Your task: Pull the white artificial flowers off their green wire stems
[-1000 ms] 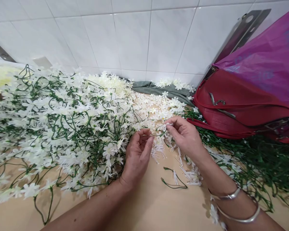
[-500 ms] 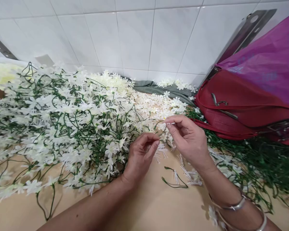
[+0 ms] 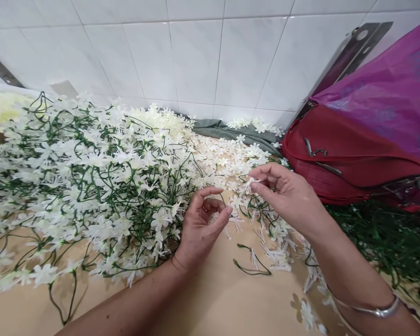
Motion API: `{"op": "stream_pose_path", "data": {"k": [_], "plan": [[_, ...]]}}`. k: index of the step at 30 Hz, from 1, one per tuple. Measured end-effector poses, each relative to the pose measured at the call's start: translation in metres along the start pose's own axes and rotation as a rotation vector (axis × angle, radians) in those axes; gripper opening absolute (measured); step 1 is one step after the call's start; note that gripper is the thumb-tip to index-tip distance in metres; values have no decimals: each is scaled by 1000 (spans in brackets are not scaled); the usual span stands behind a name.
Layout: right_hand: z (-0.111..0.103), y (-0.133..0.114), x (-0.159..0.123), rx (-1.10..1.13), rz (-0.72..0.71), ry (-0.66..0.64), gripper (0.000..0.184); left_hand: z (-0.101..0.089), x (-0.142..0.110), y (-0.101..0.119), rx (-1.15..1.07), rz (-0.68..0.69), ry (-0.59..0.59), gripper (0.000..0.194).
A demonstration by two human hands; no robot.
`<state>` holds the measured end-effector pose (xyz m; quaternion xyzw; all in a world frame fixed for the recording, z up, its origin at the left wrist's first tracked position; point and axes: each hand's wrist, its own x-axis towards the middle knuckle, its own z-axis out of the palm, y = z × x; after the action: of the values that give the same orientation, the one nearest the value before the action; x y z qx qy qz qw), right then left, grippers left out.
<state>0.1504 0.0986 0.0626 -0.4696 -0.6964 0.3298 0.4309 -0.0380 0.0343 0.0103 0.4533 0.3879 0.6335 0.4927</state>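
My right hand [image 3: 289, 198] pinches a small white artificial flower [image 3: 251, 185] between thumb and fingertips, above the loose blossoms. To its left, my left hand [image 3: 200, 231] has thumb and forefinger apart, with nothing visible gripped; its palm side is partly hidden. Beside that hand rises a large heap of white artificial flowers on green stems [image 3: 108, 172]. A bare green stem piece [image 3: 254, 270] lies on the tabletop between my forearms, touching a few white stamens. More white stamen bundles [image 3: 276, 256] lie under my right wrist.
Loose white blossoms [image 3: 227, 154] spread toward the tiled wall [image 3: 196, 60], near a grey-green cloth [image 3: 210, 126]. At right stand a red handbag [image 3: 336, 154] and a purple plastic bag [image 3: 381, 88]. Dark green stems [image 3: 381, 238] are piled in front of the handbag.
My right hand has moved right, away from the left, and a white flower now shows in its pinch instead of a thin stem. The left hand's thumb and forefinger have parted.
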Motion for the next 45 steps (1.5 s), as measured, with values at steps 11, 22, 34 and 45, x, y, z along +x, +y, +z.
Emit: {"op": "stream_pose_path", "data": {"k": [11, 22, 34, 45], "plan": [[7, 18, 0, 622, 328, -275, 38, -1, 2, -1, -37, -61, -69, 18], [5, 31, -1, 654, 342, -364, 35, -2, 3, 0, 3, -110, 13, 21], [21, 24, -5, 646, 296, -421, 31, -2, 3, 2, 92, -87, -22, 27], [23, 21, -6, 648, 314, -453, 30, -4, 3, 0, 65, -100, -97, 23]]}}
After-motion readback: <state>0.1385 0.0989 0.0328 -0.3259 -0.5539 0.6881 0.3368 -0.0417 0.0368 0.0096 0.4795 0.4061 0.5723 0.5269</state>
